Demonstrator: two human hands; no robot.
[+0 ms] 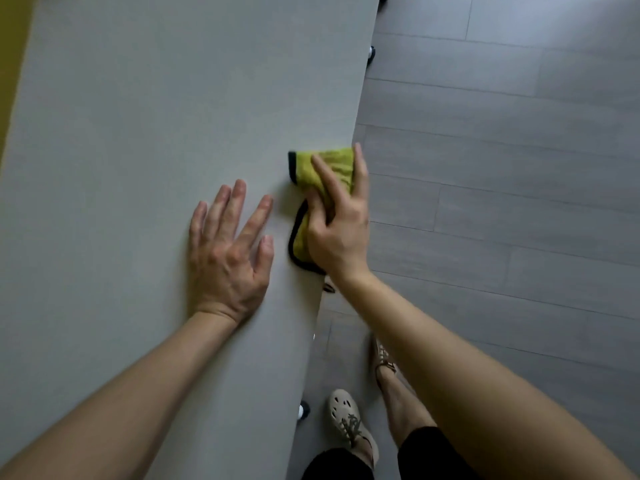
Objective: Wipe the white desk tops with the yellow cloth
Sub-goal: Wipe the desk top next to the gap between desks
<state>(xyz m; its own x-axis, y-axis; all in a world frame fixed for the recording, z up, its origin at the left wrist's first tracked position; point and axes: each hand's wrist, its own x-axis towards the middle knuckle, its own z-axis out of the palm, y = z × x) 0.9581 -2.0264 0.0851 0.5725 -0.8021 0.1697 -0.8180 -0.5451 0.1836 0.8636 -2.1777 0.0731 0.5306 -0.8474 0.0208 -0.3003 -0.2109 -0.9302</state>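
The white desk top fills the left and middle of the view, and its right edge runs diagonally down the frame. A folded yellow cloth with black trim lies on the desk right at that edge. My right hand presses down on the cloth with straight, spread fingers, its little finger reaching past the desk edge. My left hand rests flat on the desk just left of the cloth, fingers spread, holding nothing.
Grey plank floor lies to the right of the desk. Desk casters peek out under the edge. My feet in beige shoes stand beside the desk at the bottom. A yellow strip borders the desk's far left.
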